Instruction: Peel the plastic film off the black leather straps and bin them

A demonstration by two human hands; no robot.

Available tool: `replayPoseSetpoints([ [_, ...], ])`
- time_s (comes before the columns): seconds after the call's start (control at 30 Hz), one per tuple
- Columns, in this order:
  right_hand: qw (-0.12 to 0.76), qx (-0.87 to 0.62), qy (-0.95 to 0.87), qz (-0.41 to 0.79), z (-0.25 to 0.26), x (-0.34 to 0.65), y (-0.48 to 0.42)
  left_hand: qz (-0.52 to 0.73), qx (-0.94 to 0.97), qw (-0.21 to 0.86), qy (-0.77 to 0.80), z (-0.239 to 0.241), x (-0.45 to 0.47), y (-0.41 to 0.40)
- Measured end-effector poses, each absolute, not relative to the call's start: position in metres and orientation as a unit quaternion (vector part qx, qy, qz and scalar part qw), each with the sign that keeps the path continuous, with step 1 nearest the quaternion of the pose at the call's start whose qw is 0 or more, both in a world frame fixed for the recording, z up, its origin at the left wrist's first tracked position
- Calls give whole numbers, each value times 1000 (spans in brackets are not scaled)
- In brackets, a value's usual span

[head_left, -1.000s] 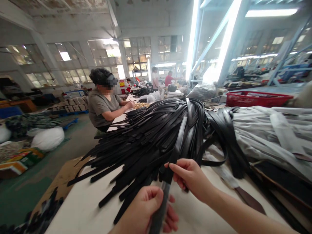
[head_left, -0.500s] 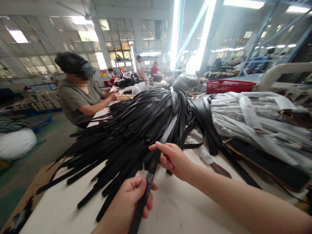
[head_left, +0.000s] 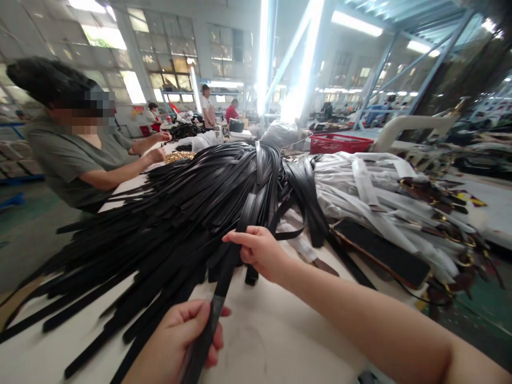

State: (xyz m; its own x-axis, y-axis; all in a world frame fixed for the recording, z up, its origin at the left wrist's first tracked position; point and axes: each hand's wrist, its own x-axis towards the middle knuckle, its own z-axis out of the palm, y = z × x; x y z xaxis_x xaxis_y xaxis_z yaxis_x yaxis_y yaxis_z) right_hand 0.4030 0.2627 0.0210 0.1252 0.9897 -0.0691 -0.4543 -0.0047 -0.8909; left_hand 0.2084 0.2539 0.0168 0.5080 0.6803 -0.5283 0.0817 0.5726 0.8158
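A big bundle of black leather straps (head_left: 172,213) fans out across the white table (head_left: 256,352), tied together near its far end. One black strap (head_left: 224,277) runs from the bundle toward me. My left hand (head_left: 184,336) is closed round its near end at the bottom of the view. Higher up the same strap, my right hand (head_left: 260,250) pinches it between thumb and fingers, right at the edge of the bundle.
A heap of pale grey straps (head_left: 368,186) and a dark flat piece (head_left: 384,253) lie right of the bundle. A person in a grey shirt (head_left: 68,154) works at the table's left side beside gold fittings (head_left: 178,156). A red basket (head_left: 340,143) stands behind.
The view has swung to the right, so the bundle and the seated person sit further left. Both hands keep their hold on the strap, which is drawn out straighter from the bundle.
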Motion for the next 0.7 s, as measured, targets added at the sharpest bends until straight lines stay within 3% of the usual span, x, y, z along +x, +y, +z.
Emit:
replayPoseSetpoints([
  [0.2,474,-385,-399,684,7,378,247,222,393,762,464,20,210,254],
  [0.4,618,-418,-346,570,12,394,261,191,402,765,465,18,207,252],
  [0.6,493,-409,-422,642,-2,370,246,229,415,760,446,9,210,259],
  [0.7,477,-402,-434,650,-4,367,243,236,428,743,457,20,213,257],
])
